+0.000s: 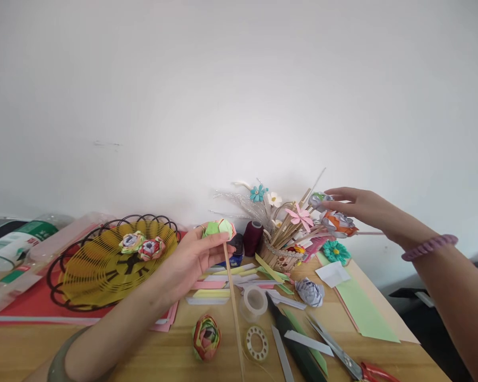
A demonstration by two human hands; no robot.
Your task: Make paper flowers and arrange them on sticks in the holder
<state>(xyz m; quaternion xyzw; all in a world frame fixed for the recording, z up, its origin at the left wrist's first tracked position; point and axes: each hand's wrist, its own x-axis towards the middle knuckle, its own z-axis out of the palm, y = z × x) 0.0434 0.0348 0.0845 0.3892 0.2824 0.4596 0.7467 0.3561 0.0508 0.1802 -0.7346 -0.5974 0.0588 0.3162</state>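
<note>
The green flower (214,228) is pinched by the left hand (187,260), stick (233,300) aimed bodyward; well rightward, a pale flower (317,200) is held by the right hand (360,206)

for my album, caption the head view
Left hand holds a green paper flower, right hand at a lavender paper flower.

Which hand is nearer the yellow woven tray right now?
Left. The left hand is just right of the yellow woven tray, holding a green paper flower on a stick; the right hand is much farther right, at a gray paper flower.
</note>
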